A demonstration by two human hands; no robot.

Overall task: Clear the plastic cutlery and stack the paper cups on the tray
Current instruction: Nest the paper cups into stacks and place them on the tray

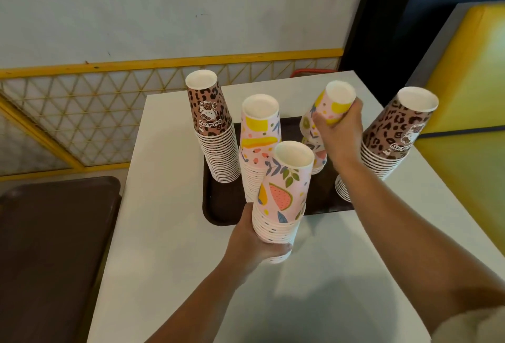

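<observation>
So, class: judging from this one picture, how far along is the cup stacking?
Done: a leopard stack and a pink stack stand on the tray; no cutlery shows. In hand: the left hand grips a fruit-print stack, and the right hand holds a cup above a short stack. Left: another leopard stack at the tray's right edge.

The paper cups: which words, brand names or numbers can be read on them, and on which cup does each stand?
"hello kitty", upside down: top cup of the far-left leopard stack.
Same kind of lettering, partly cut off and too blurred to read: top cup of the right leopard stack.
Fruit-print cups: no text visible.
</observation>
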